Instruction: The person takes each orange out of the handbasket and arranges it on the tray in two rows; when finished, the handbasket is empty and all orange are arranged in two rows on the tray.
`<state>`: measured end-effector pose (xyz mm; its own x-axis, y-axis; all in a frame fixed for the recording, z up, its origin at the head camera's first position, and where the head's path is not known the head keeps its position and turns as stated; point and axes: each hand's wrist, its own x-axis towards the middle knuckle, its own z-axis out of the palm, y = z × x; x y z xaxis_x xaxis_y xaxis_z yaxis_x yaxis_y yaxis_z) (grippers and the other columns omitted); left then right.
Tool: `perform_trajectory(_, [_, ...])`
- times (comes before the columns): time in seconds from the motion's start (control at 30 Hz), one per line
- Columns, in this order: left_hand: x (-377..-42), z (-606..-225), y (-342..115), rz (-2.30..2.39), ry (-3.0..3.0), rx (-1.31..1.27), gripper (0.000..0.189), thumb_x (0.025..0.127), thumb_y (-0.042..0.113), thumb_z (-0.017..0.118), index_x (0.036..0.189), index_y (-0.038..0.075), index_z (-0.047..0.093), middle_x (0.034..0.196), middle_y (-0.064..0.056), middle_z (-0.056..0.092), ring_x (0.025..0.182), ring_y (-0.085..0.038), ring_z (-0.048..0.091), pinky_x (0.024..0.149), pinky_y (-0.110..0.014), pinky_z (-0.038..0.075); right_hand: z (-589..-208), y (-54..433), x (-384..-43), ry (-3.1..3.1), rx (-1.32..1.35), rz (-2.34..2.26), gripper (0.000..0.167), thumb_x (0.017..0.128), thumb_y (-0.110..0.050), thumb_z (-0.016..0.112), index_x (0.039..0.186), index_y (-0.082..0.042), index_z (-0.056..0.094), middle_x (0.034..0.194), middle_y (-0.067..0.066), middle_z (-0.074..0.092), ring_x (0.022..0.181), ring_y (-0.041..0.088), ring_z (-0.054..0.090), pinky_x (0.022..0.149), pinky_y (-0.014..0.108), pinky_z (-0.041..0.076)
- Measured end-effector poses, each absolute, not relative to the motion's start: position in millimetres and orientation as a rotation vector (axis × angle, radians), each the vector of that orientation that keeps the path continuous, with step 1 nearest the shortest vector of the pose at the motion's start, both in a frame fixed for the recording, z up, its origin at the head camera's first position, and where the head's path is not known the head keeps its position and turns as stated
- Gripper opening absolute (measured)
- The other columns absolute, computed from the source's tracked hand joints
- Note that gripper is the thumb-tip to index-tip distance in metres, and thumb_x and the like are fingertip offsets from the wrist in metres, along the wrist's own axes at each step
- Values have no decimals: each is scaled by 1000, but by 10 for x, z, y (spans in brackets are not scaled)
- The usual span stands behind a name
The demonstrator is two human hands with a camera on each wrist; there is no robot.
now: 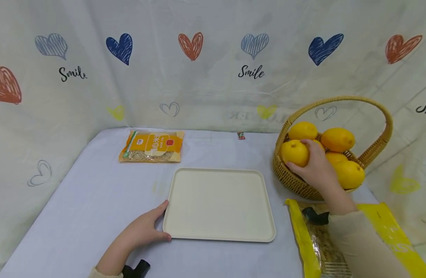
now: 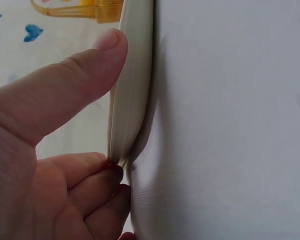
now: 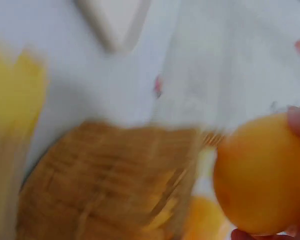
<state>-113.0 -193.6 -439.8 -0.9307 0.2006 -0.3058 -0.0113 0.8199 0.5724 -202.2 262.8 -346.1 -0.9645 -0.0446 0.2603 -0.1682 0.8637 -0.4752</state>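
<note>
While a yellow fruit (image 1: 292,153) is gripped by the right hand (image 1: 318,166) at the wicker basket (image 1: 293,183) near the far right corner of the table (image 1: 95,204), the left edge of a cream tray (image 1: 218,204) is touched by the left hand (image 1: 145,227), its thumb and fingers spread wide. An orange packet (image 1: 152,146) is laid near the table's far left corner, and a yellow bag (image 1: 313,243) is seen toward its right edge.

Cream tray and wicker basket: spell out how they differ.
The cream tray is rectangular, flat and shallow; the wicker basket is rounded and deep, with an arched handle. The tray is pale and smooth; the basket is tan and woven. The left hand touches the tray's left edge, while at the basket the right hand grips a yellow fruit. Both stand on the white cloth.
</note>
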Motion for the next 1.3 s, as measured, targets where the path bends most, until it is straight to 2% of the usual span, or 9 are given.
perform_trajectory(0.1, [-1126,-4389,-1942,832,2656,148,105,56,45,82,143,17,31,143,-10,39,130,-33,38,102,-53,34,-3398,2371,-1958,-2681,181,875,77,75,-30,71,134,-3,28,128,25,35,99,38,44,78,52,40])
perform_trajectory(0.3, [-1142,-4381,-1943,833,2675,165,104,55,45,82,142,15,33,145,-11,36,132,-37,32,104,-55,30,-3398,1774,-2020,-2616,470,1111,79,73,-17,73,138,-10,29,135,17,34,112,32,40,88,50,39])
perform_trajectory(0.4, [-1159,-4385,-1944,845,2667,158,104,55,45,82,142,16,33,145,-10,36,132,-34,33,104,-53,31,-3495,1462,-2111,-2619,621,1173,73,70,-16,76,132,-9,38,131,12,41,111,27,43,89,45,42])
perform_trajectory(0.5, [-1167,-4394,-1952,851,2654,148,104,55,45,82,142,17,32,145,-11,35,133,-33,32,104,-53,31,-3630,1168,-2182,-2647,683,1281,72,70,-18,77,131,-11,41,132,8,44,113,24,45,89,41,45])
perform_trajectory(0.63, [-1160,-4411,-1958,854,2634,128,104,54,46,82,142,17,33,145,-15,33,133,-35,32,103,-56,31,-3843,827,-2258,-2703,630,1495,73,73,-18,76,134,-15,37,136,5,42,113,23,46,86,37,49])
perform_trajectory(0.87, [-1140,-4394,-1930,843,2610,106,103,54,43,83,141,15,35,144,-18,34,130,-39,34,102,-57,30,-4103,353,-2370,-2830,538,1665,79,74,-19,75,137,-14,27,136,6,37,115,23,44,103,41,38])
perform_trajectory(1.13, [-1144,-4393,-1918,827,2607,106,104,53,44,83,141,16,34,144,-17,34,131,-38,34,102,-57,30,-4181,100,-2435,-2979,524,1547,73,76,-26,73,137,-21,33,133,11,32,111,26,43,101,43,38])
perform_trajectory(1.3, [-1166,-4392,-1925,804,2621,128,104,53,47,82,141,17,34,144,-17,34,130,-37,34,102,-57,31,-4236,49,-2470,-2998,502,1529,75,76,-29,73,139,-25,32,133,9,33,111,25,44,102,42,37])
